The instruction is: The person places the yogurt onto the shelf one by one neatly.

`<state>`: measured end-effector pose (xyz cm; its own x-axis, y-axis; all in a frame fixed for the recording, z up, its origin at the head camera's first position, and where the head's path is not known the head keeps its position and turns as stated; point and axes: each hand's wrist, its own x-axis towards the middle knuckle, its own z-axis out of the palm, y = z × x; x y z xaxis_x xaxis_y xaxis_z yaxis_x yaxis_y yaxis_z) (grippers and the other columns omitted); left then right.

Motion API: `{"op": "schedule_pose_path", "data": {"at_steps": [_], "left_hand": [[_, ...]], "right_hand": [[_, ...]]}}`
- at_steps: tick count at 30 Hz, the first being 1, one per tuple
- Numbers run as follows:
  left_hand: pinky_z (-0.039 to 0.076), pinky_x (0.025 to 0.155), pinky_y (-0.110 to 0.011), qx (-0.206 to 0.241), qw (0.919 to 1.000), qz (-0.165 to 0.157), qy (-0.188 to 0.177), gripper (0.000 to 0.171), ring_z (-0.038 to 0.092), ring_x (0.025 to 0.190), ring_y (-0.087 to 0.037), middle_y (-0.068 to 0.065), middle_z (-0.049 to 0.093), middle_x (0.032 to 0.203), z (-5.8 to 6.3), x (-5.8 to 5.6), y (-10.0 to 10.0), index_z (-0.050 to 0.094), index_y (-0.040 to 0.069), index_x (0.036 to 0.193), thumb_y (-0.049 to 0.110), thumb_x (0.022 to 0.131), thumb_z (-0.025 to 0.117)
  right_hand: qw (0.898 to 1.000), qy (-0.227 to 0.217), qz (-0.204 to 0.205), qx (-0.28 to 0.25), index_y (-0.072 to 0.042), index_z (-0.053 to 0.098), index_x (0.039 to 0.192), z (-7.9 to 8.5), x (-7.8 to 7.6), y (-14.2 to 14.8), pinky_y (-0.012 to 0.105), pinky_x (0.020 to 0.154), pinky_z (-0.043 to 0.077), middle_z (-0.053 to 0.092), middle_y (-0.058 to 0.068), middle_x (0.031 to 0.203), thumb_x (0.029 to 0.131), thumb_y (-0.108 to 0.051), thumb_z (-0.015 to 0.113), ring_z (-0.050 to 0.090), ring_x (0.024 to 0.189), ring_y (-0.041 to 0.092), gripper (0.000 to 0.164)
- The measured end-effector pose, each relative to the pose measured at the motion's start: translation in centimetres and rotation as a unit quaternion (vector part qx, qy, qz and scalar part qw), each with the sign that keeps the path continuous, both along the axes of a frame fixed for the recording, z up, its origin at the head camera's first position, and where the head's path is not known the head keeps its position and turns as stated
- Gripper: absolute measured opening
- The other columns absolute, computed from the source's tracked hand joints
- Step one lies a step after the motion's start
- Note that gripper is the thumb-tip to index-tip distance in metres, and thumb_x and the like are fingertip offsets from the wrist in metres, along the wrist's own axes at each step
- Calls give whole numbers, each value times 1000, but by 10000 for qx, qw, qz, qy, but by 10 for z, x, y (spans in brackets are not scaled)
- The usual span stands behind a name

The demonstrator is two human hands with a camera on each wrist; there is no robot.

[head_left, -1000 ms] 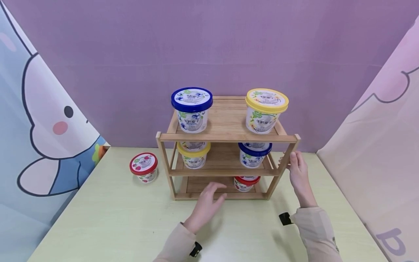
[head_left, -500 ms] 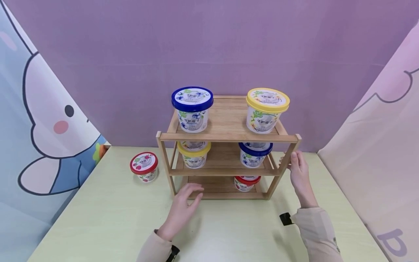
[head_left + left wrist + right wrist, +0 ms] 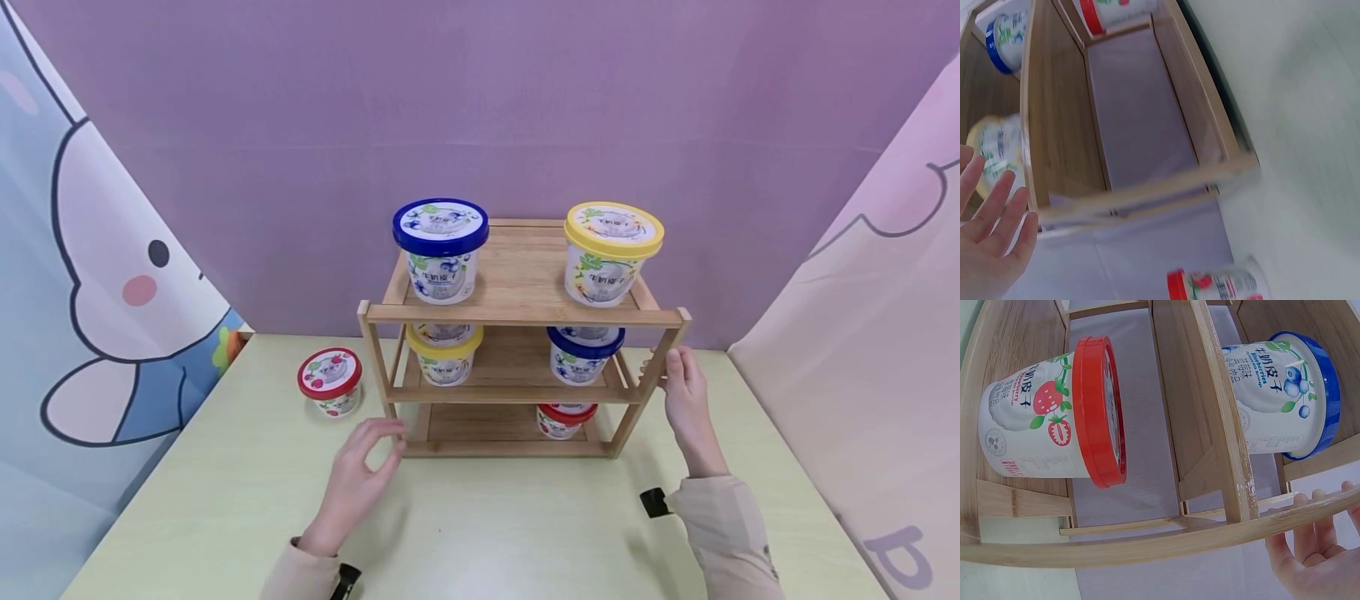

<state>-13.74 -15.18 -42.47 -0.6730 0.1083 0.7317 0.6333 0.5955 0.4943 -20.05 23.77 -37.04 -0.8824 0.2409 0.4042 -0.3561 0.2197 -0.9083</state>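
Note:
My right hand (image 3: 688, 408) grips the right front upright of a three-tier wooden shelf (image 3: 517, 315); in the right wrist view its fingers (image 3: 1305, 540) lie behind the post. Lower left, my left hand (image 3: 356, 479) is held over the table with bent, spread fingers, holding nothing, near the rack's front left corner. Left of the rack, a red-lidded tub (image 3: 330, 385) stands on the table. Another red-lidded strawberry tub (image 3: 1035, 425) is at the right of the bottom tier. The middle tier has a yellow-lidded tub (image 3: 446, 360) at left and a blue-lidded blueberry tub (image 3: 1272, 394) at right.
A blue-lidded tub (image 3: 441, 254) and a yellow-lidded tub (image 3: 609, 258) stand left and right on the top tier. A purple cloth (image 3: 480, 100) hangs behind the rack, with printed cloths at both sides. The table (image 3: 517, 533) is pale green.
My left hand has moved left, from in front of the bottom tier's middle to beyond the rack's front left corner. The right hand has kept its grip, and the tubs stand where they were.

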Motion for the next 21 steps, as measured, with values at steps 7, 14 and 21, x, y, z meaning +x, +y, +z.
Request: {"op": "schedule_pose_path", "data": {"at_steps": [7,14,21], "left_hand": [[33,87,-7,-37,9982,585,-111,27,54,91,-22,-7,62,94,2,0,-24,63,3,90,-10,66,69],[29,88,-5,-83,9966,809,126,26,53,90,-24,-12,62,93,4,-7,-41,62,-1,90,-12,66,67],[36,80,-18,-74,9943,1067,-21,27,50,88,-22,-12,60,91,2,-19,-54,60,-1,91,-13,67,65]], "right_hand": [[10000,-55,-5,-20,-19,48,94,0,0,0,12,70,46,53,-7,81,96,-28,32,55,73,4,19],[9999,-75,-17,-68,-16,49,94,1,0,0,12,70,46,53,-1,83,96,-29,33,55,74,4,20],[10000,-27,30,-75,-21,48,92,-1,1,0,11,70,46,53,-4,84,96,-28,33,55,74,3,17]]}}
